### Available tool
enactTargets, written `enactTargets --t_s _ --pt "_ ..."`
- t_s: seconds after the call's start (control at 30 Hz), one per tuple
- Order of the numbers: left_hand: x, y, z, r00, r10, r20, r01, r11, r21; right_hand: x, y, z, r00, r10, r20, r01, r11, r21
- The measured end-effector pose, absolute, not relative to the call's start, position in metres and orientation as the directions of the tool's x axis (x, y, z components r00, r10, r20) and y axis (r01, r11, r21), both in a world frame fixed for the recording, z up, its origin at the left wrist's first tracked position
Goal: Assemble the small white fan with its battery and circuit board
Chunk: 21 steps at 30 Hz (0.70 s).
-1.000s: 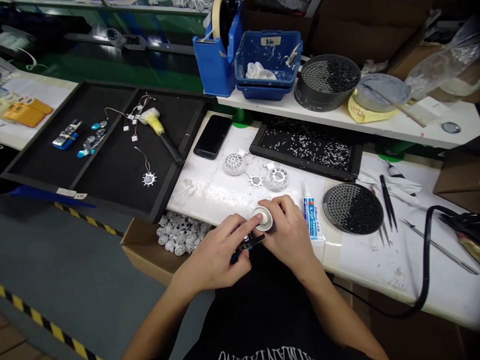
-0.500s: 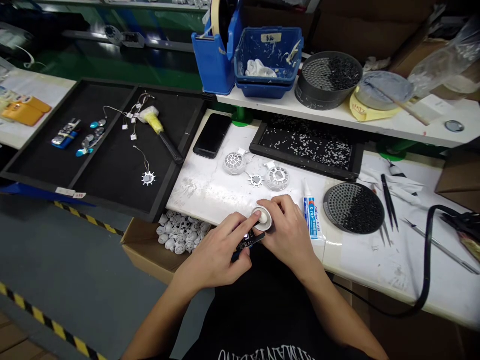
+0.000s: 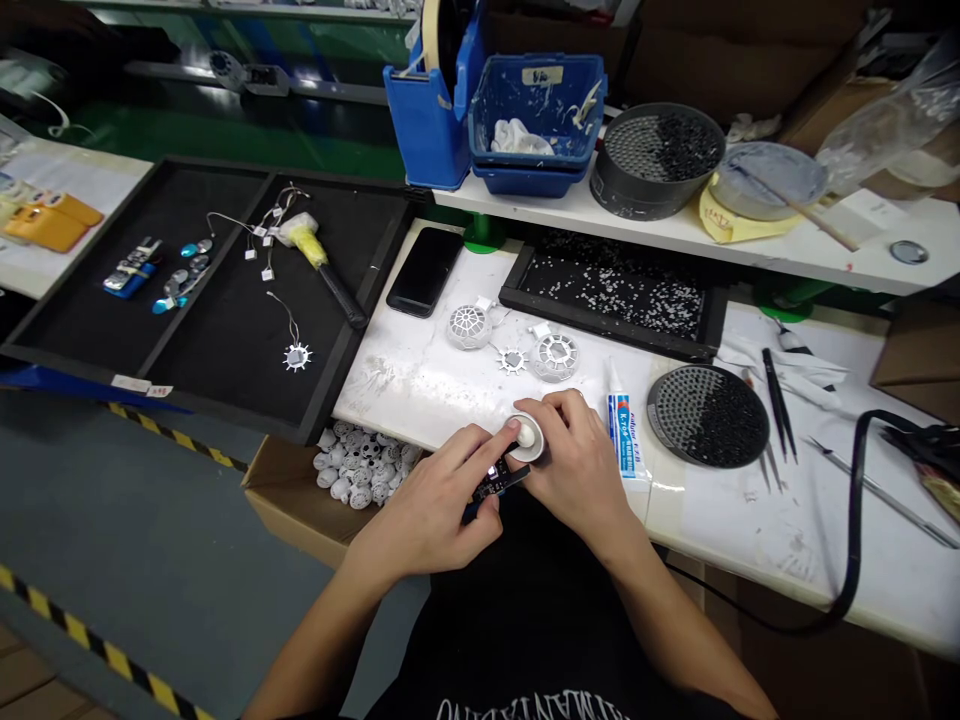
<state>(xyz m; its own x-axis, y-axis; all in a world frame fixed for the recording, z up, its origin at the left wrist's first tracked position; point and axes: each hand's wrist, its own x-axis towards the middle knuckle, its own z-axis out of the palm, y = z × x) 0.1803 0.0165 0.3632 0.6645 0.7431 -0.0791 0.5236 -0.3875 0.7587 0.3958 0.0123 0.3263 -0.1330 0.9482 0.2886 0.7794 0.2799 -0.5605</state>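
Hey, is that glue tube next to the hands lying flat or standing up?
Lying flat. The glue tube rests on its side on the white bench, nozzle pointing away, just beside the right hand.

Very little differs from the earlier pictures. The left hand (image 3: 439, 505) now has its forefinger tip laid against the rim of the small white round part (image 3: 525, 437), where a second ago it sat a little lower and short of it. The right hand (image 3: 581, 465) curls slightly tighter round the part, and both sit a touch higher over the desk (image 3: 420, 385) edge. The small black board (image 3: 496, 481) under the left thumb tips up a shade. The whole view shifts slightly.
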Motion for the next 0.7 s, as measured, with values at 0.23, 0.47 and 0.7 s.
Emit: enactTargets --t_s 0.23,0.47,0.7 --pt "0.1775 0.0163 0.3646 0.662 0.748 -0.056 0.504 -0.388 0.772 0.3959 0.0112 0.3266 -0.12 0.953 0.28 0.765 0.268 -0.585" --pt "0.1762 0.0176 0.3638 0.669 0.741 -0.066 0.512 -0.394 0.763 0.3962 0.0121 0.3264 -0.13 0.95 0.284 0.763 0.278 -0.583" --pt "0.1762 0.016 0.3611 0.681 0.732 0.008 0.463 -0.44 0.769 0.3965 0.0129 0.3271 -0.121 0.952 0.281 0.759 0.271 -0.592"
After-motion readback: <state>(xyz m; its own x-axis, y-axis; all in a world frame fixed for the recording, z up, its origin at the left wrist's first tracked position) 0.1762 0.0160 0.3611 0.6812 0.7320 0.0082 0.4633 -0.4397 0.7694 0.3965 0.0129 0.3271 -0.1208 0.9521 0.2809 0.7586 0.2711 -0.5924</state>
